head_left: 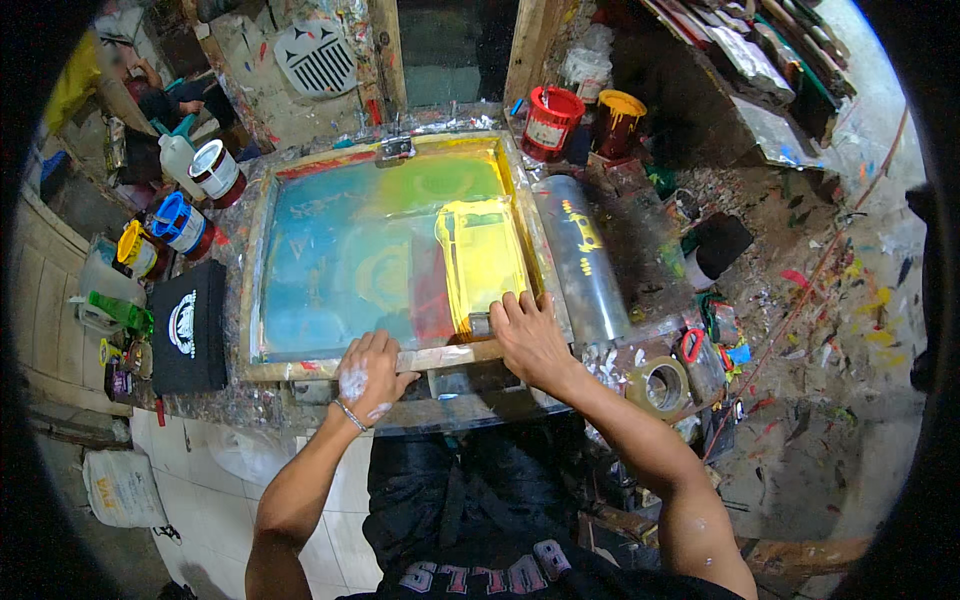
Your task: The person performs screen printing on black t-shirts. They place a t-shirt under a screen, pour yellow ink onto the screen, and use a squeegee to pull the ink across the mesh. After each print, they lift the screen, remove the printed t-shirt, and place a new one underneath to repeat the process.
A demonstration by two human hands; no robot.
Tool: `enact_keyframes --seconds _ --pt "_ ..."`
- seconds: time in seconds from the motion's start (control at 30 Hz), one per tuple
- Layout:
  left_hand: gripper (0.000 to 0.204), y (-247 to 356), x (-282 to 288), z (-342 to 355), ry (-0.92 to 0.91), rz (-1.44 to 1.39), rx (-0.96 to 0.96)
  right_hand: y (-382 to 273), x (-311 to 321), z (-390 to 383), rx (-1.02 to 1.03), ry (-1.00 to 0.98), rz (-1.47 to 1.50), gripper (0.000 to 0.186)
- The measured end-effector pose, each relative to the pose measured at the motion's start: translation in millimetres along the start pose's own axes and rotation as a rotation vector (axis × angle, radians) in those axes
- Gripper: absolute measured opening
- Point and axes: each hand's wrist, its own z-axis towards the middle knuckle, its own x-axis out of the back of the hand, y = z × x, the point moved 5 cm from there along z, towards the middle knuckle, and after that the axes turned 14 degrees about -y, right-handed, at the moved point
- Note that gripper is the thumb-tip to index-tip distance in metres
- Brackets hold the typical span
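A wooden-framed printing screen [372, 364] lies on the cluttered bench in front of me, its mesh stained blue, green and red. Thick yellow ink [487, 255] covers a patch at the mesh's right side. My left hand [366, 378], smeared with white, is closed over the frame's near rail, thumb toward the right. At the near right corner my right hand [530, 338] curls over the same rail, fingertips reaching inside beside the yellow ink. A small dark grey block [480, 324] sits against its fingers; whether they touch it is unclear. The right thumb is hidden.
A folded black cloth with a white print [188, 325] lies left of the frame. Paint tubs, one blue-rimmed [180, 225] and one red [552, 122], stand around it. To the right are a glossy dark rounded piece [582, 265] with yellow print and a tape roll [660, 385].
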Motion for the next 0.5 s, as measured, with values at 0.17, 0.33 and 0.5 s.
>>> enact_keyframes --seconds 0.17,0.33,0.5 --pt "0.051 -0.4 98.9 1.2 0.044 -0.153 0.017 4.5 74.2 3.4 0.046 0.322 -0.047 0.049" --pt "0.042 4.6 190.9 -6.1 0.857 -0.058 -0.077 37.0 180.1 53.5 0.141 0.586 -0.102 0.065" --pt "0.049 88.9 31.6 75.1 0.362 -0.67 -0.008 59.1 243.0 94.6 0.087 0.566 -0.132 0.07"
